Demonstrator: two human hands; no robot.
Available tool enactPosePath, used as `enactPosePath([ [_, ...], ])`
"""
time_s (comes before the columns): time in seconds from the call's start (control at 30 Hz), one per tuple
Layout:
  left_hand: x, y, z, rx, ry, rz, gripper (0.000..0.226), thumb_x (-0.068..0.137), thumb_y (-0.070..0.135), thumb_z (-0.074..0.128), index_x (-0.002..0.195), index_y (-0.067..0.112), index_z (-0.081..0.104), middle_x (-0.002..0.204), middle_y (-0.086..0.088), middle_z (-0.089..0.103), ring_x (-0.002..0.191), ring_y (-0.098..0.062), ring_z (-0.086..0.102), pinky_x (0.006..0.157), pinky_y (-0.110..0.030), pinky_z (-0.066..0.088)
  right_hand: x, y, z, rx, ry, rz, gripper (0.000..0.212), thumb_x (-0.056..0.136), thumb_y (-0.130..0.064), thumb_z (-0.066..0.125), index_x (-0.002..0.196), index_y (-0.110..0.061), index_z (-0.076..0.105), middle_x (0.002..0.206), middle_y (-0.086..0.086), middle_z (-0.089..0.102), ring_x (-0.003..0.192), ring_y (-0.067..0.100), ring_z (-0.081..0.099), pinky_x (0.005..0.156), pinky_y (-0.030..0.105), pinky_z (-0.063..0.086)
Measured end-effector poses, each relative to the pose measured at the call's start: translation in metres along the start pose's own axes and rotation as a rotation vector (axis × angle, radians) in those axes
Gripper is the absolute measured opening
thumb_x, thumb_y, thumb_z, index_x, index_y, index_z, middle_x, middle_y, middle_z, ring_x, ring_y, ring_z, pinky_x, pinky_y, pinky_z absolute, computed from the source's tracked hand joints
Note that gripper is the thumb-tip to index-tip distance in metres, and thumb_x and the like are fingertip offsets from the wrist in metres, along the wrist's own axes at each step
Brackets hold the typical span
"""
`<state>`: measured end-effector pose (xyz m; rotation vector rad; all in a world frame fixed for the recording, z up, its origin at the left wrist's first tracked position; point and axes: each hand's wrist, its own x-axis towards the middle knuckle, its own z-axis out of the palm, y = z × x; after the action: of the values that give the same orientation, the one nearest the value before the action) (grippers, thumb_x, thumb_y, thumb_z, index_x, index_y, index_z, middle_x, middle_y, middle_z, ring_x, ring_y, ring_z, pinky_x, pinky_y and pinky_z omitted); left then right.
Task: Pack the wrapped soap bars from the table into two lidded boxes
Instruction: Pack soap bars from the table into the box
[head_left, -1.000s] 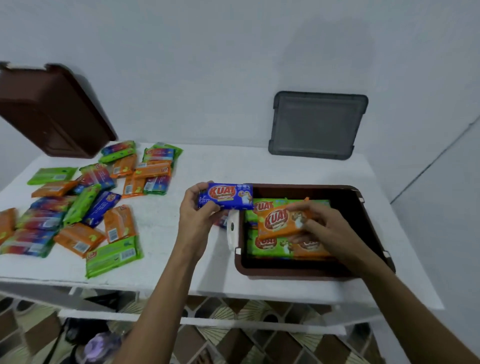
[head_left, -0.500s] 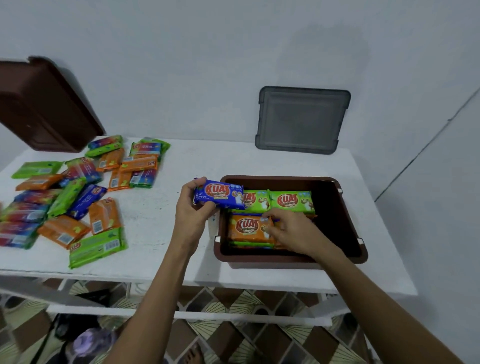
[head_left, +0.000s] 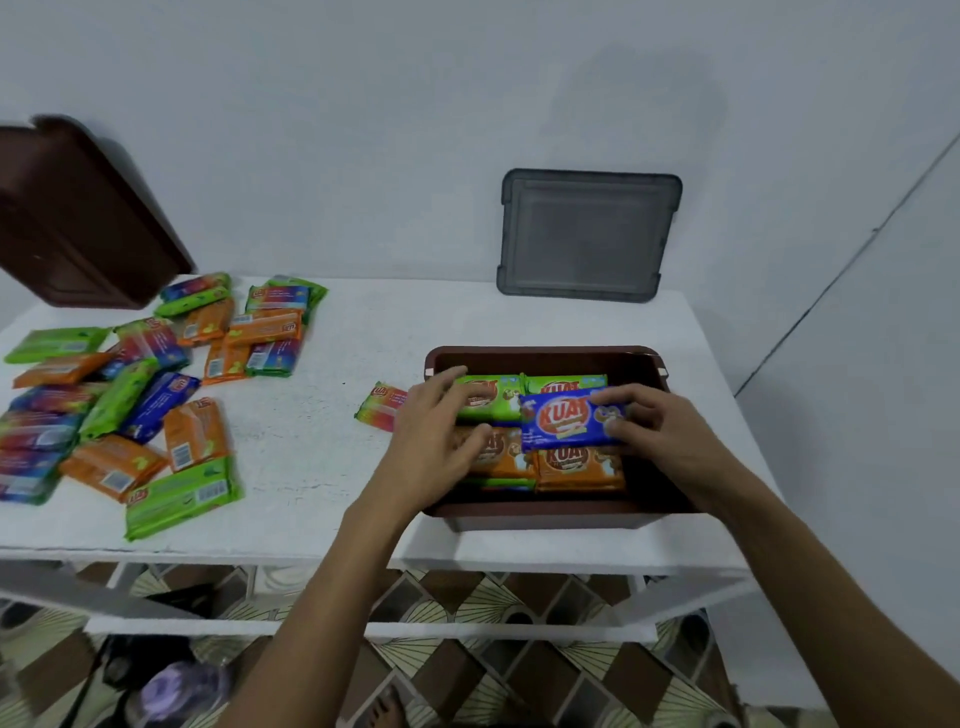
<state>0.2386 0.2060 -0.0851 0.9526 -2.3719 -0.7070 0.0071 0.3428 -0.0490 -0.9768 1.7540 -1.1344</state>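
Observation:
A brown box stands open on the white table, holding green and orange wrapped soap bars. My right hand pinches a blue soap bar by its right end, above the bars in the box. My left hand hovers over the box's left side with fingers spread and loose, holding nothing. One multicoloured bar lies on the table just left of the box. A heap of soap bars in green, orange, blue and mixed colours covers the table's left part.
A grey lid leans on the wall behind the box. A dark brown lid or box leans on the wall at the far left. The table's front edge runs just below the box; patterned floor tiles show underneath.
The blue bar passed from my left hand to my right hand and moved over the box. My left hand let go and now hovers over the box's left side.

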Motion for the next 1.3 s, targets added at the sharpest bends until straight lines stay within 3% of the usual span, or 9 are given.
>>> enactPosePath([
  [0.2,-0.011,-0.025,0.003,0.034,0.11,-0.071,0.024,0.093,0.019,0.058,0.117,0.02,0.062,0.143,-0.003,0.043,0.133,-0.019,0.035,0.109,-0.041,0.036,0.004,0.013,-0.006,-0.187,0.018,0.085,0.018,0.091,-0.013,0.063,0.108,-0.021,0.06,0.119,0.005,0.058,0.11,0.023,0.061,0.074,0.038,0.062],
  [0.4,-0.015,-0.031,0.0,-0.008,0.136,-0.125,0.019,0.096,0.016,0.053,0.109,0.019,0.065,0.138,-0.003,0.047,0.129,-0.016,0.038,0.105,-0.03,0.033,0.016,0.02,0.007,-0.377,0.049,0.082,0.013,0.093,-0.016,0.062,0.105,-0.02,0.058,0.122,0.007,0.056,0.111,0.02,0.058,0.062,0.024,0.058],
  [0.5,-0.015,-0.032,0.0,-0.014,0.124,-0.114,0.019,0.096,0.016,0.052,0.109,0.019,0.066,0.137,-0.003,0.047,0.129,-0.016,0.038,0.104,-0.03,0.032,0.022,0.026,0.014,-0.66,0.086,0.051,0.011,0.095,-0.024,0.059,0.105,-0.024,0.056,0.126,0.009,0.059,0.101,0.016,0.056,0.059,0.017,0.048],
  [0.63,-0.014,-0.036,0.001,-0.025,0.111,-0.084,0.02,0.095,0.019,0.052,0.11,0.018,0.066,0.136,-0.004,0.047,0.124,-0.019,0.042,0.102,-0.036,0.037,0.026,0.024,0.023,-1.069,0.057,0.04,0.02,0.099,-0.032,0.049,0.117,-0.026,0.053,0.124,0.008,0.062,0.099,0.023,0.062,0.072,0.031,0.055],
  [0.8,-0.018,-0.05,-0.007,-0.065,0.062,-0.022,0.029,0.095,0.035,0.046,0.116,0.024,0.063,0.14,0.002,0.043,0.128,-0.01,0.036,0.102,-0.027,0.034,0.031,0.01,0.056,-1.326,0.169,0.024,0.034,0.095,-0.049,0.045,0.119,-0.026,0.053,0.118,0.01,0.06,0.105,0.029,0.055,0.075,0.035,0.048],
  [0.9,-0.023,-0.07,-0.021,-0.046,0.062,0.001,0.036,0.098,0.041,0.04,0.125,0.028,0.059,0.14,0.005,0.045,0.128,-0.007,0.037,0.102,-0.019,0.033,0.044,-0.012,0.093,-1.289,0.312,-0.129,0.032,0.096,-0.043,0.046,0.112,-0.019,0.056,0.11,0.011,0.058,0.1,0.029,0.056,0.071,0.036,0.049],
  [1.0,-0.028,-0.111,-0.043,0.054,0.102,-0.07,0.036,0.097,0.035,0.043,0.128,0.026,0.057,0.136,0.004,0.05,0.124,-0.011,0.044,0.1,-0.02,0.035,0.071,-0.037,0.138,-1.097,0.314,-0.417,0.026,0.093,-0.036,0.049,0.107,-0.016,0.058,0.098,0.008,0.058,0.089,0.026,0.057,0.067,0.036,0.05],
  [1.1,-0.034,-0.161,-0.072,0.226,0.171,-0.233,0.032,0.092,0.032,0.05,0.119,0.023,0.064,0.128,-0.003,0.058,0.114,-0.024,0.054,0.093,-0.037,0.044,0.104,-0.064,0.193,-0.934,0.232,-0.57,0.025,0.095,-0.032,0.05,0.113,-0.017,0.059,0.102,0.007,0.058,0.092,0.025,0.055,0.064,0.036,0.052],
  [1.3,-0.034,-0.229,-0.129,0.495,0.197,-0.693,0.029,0.094,0.031,0.052,0.114,0.014,0.062,0.122,-0.013,0.059,0.111,-0.035,0.054,0.089,-0.048,0.045,0.192,-0.096,0.304,-0.929,-0.056,-0.661,0.042,0.098,-0.029,0.046,0.139,-0.02,0.044,0.134,0.011,0.05,0.117,0.028,0.05,0.087,0.039,0.05],
])
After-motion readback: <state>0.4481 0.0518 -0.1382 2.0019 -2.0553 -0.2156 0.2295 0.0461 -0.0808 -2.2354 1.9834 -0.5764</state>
